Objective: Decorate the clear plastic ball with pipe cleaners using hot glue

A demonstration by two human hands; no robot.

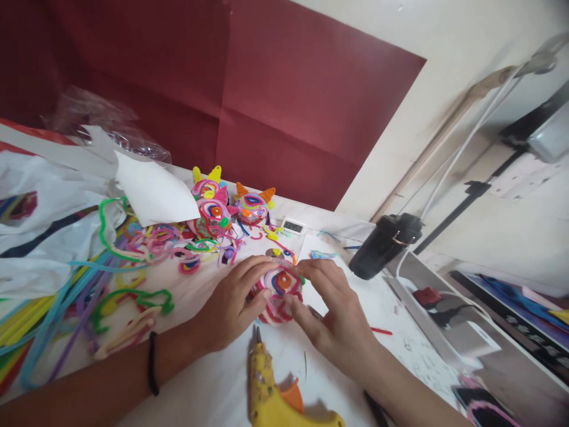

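Observation:
Between my two hands sits a round ball (pixel 281 302) covered in coloured pipe cleaners, with a blue, white and orange eye shape facing me. My left hand (pixel 233 302) curls around its left side, thumb on the front. From the right, my right hand (pixel 331 305) grips it with thumb and fingers. The ball's back and underside are hidden. A yellow glue gun (pixel 271 385) with an orange trigger lies just in front, its nozzle close to the ball.
Finished decorated balls (pixel 216 213) stand behind, one with orange horns (pixel 253 204). Loose pipe cleaners (pixel 57 320) pile up at left near white paper (pixel 155 190). A small digital timer (pixel 293 226), a black bottle (pixel 382 246) and a power strip (pixel 466 338) are at right.

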